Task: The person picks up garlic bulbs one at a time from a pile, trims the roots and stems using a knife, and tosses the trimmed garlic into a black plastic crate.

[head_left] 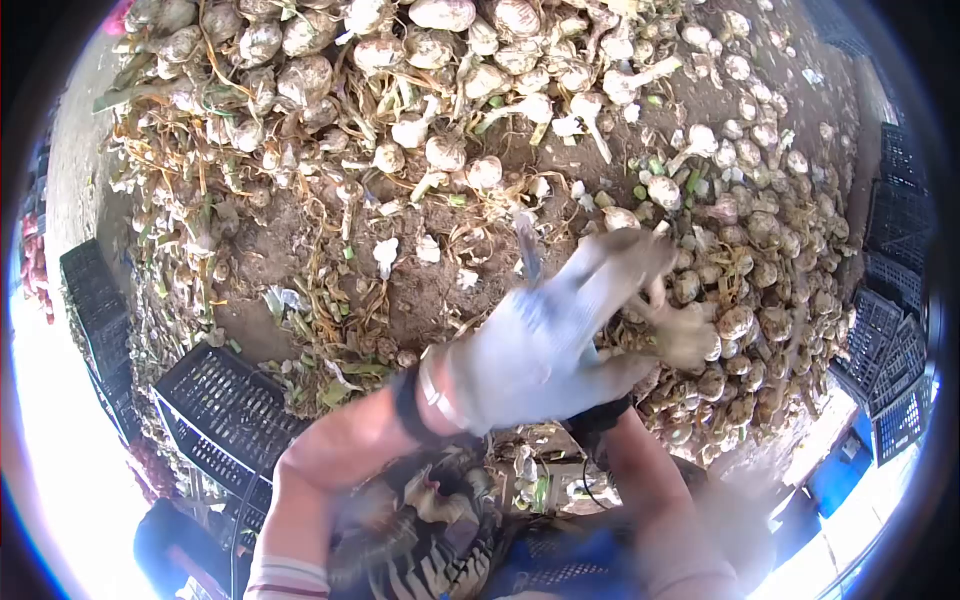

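My left hand (545, 345), in a whitish glove, reaches across the middle with its fingers and thumb spread and partly blurred. Just beyond its fingertips is a blurred garlic bulb (686, 338) with its stem toward the fingers; whether they touch is unclear. Behind the left hand, my right wrist with a black band (598, 415) comes up from below, and the right hand itself is hidden. A narrow greyish blade-like piece (528, 248) sticks up past the glove; the hand holding it cannot be made out.
Garlic with stems (430, 50) is heaped along the top, and many bulbs (770, 290) lie at the right. Loose leaves and soil (350, 290) cover the middle. Black crates stand at the left (225, 410) and right (870, 340). Part of another person (180, 545) shows at the lower left.
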### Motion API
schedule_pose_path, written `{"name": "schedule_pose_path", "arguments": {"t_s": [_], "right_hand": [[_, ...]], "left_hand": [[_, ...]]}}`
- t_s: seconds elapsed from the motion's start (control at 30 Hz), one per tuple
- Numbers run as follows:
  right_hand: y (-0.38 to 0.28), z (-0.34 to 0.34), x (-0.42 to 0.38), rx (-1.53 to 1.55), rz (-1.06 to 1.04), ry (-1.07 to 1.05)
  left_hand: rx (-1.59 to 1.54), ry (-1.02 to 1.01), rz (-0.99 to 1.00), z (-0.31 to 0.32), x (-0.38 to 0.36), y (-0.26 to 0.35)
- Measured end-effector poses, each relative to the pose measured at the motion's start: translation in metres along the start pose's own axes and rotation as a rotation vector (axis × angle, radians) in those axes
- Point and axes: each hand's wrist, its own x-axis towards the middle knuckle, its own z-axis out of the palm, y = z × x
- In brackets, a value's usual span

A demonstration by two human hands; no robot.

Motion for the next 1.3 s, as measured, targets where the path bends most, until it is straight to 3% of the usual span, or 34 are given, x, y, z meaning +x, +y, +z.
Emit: {"name": "schedule_pose_path", "arguments": {"t_s": [0.03,0.1,0.17,0.23,0.3,0.37,0.4,0.43,0.5,0.57,0.6,0.63,0.7,0.73,0.8,0.83,0.9,0.93,0.97,1.03,1.07,1.1,1.17,1.2,1.23,1.3], "right_hand": [[-0.018,0.000,-0.001,0.168,0.252,-0.032],[-0.026,-0.013,0.015,-0.448,0.318,-0.068],[-0.059,-0.009,0.029,-0.327,0.400,0.073],[-0.063,-0.017,0.043,-0.285,0.326,0.077],[-0.079,-0.005,0.057,-0.234,0.284,0.084],[-0.091,0.009,0.074,-0.170,0.233,0.093],[-0.094,0.016,0.081,-0.088,0.273,0.031],[-0.093,0.018,0.082,-0.007,0.320,-0.030],[-0.089,0.025,0.080,-0.027,0.293,-0.070],[-0.102,0.040,0.068,0.077,0.355,-0.122],[-0.103,0.041,0.064,0.024,0.393,-0.165],[-0.110,0.041,0.060,-0.058,0.398,-0.196],[-0.095,0.033,0.057,-0.480,0.060,-0.245],[-0.095,0.028,0.052,-0.484,0.059,-0.244],[-0.110,0.026,0.042,-1.221,-0.445,-0.386],[-0.114,0.027,0.038,-1.224,-0.448,-0.383],[-0.119,0.031,0.033,-1.323,-0.458,-0.441],[-0.119,0.031,0.032,-1.324,-0.457,-0.441],[-0.119,0.031,0.032,-1.342,-0.469,-0.448],[-0.117,0.031,0.030,-1.359,-0.478,-0.458],[-0.116,0.031,0.029,-1.357,-0.469,-0.446],[-0.115,0.031,0.030,-1.356,-0.462,-0.437],[-0.115,0.033,0.027,-1.328,-0.449,-0.436],[-0.115,0.035,0.028,-1.297,-0.450,-0.432],[-0.111,0.033,0.029,-1.295,-0.450,-0.432],[-0.100,0.022,0.034,-1.360,-0.368,-0.427]], "left_hand": [[-0.001,0.001,-0.004,-0.007,0.008,-0.012],[0.323,-0.024,-0.517,-0.024,0.031,-0.061],[0.638,-0.062,-1.042,-0.034,0.039,-0.117],[0.804,-0.043,-0.962,-0.033,0.030,-0.166],[0.706,-0.068,-1.032,-0.035,0.025,-0.156],[0.455,0.046,-0.471,-0.026,-0.004,-0.148],[0.476,-0.072,-0.443,-0.026,-0.008,-0.130],[0.388,0.038,-0.425,-0.011,-0.022,-0.107],[-0.202,0.398,-0.507,0.006,-0.039,-0.110],[-0.615,0.373,-0.650,0.003,-0.050,-0.105],[-0.611,0.386,-0.622,-0.001,-0.048,-0.101],[-0.618,0.291,-0.860,-0.013,-0.055,-0.090],[-0.469,0.382,-0.748,-0.012,-0.064,-0.095],[-0.472,0.382,-0.746,-0.013,-0.081,-0.113],[0.081,0.157,-0.214,-0.017,-0.119,-0.155],[0.080,0.157,-0.209,-0.014,-0.118,-0.149],[-0.344,0.366,-0.413,-0.011,-0.111,-0.122],[-0.090,0.174,-0.616,-0.027,-0.103,-0.114],[-0.091,0.174,-0.615,-0.027,-0.108,-0.116],[-0.391,0.271,-0.517,-0.025,-0.120,-0.121],[-0.339,0.133,-0.457,-0.036,-0.113,-0.118],[-0.338,0.137,-0.456,-0.040,-0.115,-0.120],[-0.472,0.204,-0.662,-0.039,-0.121,-0.119],[-0.508,0.285,-0.488,-0.038,-0.120,-0.116],[-0.506,0.285,-0.489,-0.040,-0.119,-0.113],[-0.162,0.082,-0.581,-0.050,-0.089,-0.074]]}}
